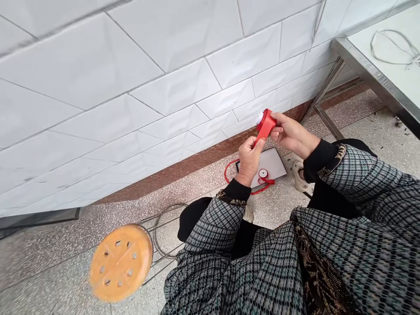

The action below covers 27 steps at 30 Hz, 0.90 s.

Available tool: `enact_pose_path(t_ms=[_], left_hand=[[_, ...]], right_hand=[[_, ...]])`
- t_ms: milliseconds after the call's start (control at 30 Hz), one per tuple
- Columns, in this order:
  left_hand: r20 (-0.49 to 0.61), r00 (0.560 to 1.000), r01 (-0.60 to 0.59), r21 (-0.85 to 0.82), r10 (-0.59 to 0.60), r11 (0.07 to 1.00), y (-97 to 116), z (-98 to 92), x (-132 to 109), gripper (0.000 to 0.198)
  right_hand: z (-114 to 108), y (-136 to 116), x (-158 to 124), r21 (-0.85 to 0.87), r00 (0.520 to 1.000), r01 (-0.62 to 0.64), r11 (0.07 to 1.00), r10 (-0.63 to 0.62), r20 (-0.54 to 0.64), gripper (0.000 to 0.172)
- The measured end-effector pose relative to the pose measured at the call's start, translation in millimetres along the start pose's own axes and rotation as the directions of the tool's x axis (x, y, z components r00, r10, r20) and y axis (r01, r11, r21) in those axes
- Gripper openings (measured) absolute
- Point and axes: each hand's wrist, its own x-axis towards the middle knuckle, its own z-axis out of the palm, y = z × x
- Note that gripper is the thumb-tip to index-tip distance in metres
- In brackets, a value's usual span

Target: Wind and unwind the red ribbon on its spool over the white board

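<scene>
A roll of red ribbon (266,121) with a white core is held up in front of the tiled wall. My right hand (292,133) is closed around its right side, thumb on top. Between the thumb and fingers of my left hand (250,158) is the strip of ribbon that runs down from the roll. Below my hands, a white flat board or box (274,161) with a dark edge lies on the floor. On it sits a second, smaller red ribbon roll (263,173) with a white centre, its loose strip trailing over the edge and curling on the floor.
A tiled white wall (183,87) rises ahead. At lower left stands a stool with a round orange seat (121,262) and metal legs. A metal-framed table (370,57) at upper right carries a loop of thin wire (393,46). My shoe (298,177) is beside the board.
</scene>
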Motion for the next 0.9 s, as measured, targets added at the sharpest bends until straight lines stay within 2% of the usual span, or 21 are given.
enact_pose_path(t_ms=[133,233,267,333,433,500,567,633,733,800,900], left_hand=[[0.035,0.999,0.040,-0.033,-0.039,0.999,-7.2,-6.7,6.1,0.055],[0.051,0.998,-0.028,-0.016,0.028,0.999,-16.6,-14.6,15.8,0.051],[0.051,0.996,-0.072,-0.013,0.073,0.997,-18.3,-18.1,19.2,0.054],[0.084,0.983,-0.164,-0.007,0.164,0.986,-18.9,-26.4,25.4,0.075],[0.223,0.943,-0.258,0.025,0.246,0.966,-15.7,-38.6,31.2,0.105],[0.296,0.920,-0.277,0.031,0.256,0.960,-14.4,-43.2,32.1,0.109],[0.296,0.920,-0.269,0.006,0.255,0.963,-14.9,-43.4,31.1,0.106],[0.238,0.939,-0.244,-0.039,0.246,0.969,-15.6,-39.4,28.6,0.098],[0.107,0.978,-0.165,-0.113,0.178,0.980,-12.8,-28.3,22.9,0.082],[0.043,0.997,-0.058,-0.173,0.066,0.983,-8.3,-19.5,18.5,0.072],[0.033,0.993,0.117,-0.253,-0.112,0.960,-1.9,-7.7,12.5,0.064]], right_hand=[[-3.3,-5.6,0.8,-0.034,0.992,-0.103,0.994,0.105,0.071,0.014],[-2.6,-8.4,-2.8,-0.071,0.976,-0.195,0.978,0.201,0.084,0.011],[-2.4,-9.1,-4.0,-0.082,0.969,-0.221,0.972,0.228,0.092,0.010],[-2.6,-10.2,-5.9,-0.107,0.953,-0.271,0.957,0.282,0.112,0.010],[-4.8,-11.3,-6.7,-0.153,0.917,-0.345,0.926,0.367,0.155,0.011],[-6.3,-11.8,-6.8,-0.186,0.887,-0.390,0.902,0.423,0.186,0.012],[-6.4,-11.0,-8.3,-0.209,0.866,-0.416,0.885,0.455,0.205,0.011],[-4.2,-7.2,-12.5,-0.210,0.881,-0.382,0.900,0.423,0.210,0.011],[3.0,6.0,-22.3,-0.189,0.951,-0.211,0.959,0.246,0.188,0.017],[8.3,16.5,-27.7,-0.181,0.981,-0.098,0.979,0.126,0.146,0.023],[11.8,24.2,-27.2,-0.165,0.998,-0.011,0.986,0.020,0.055,0.028]])
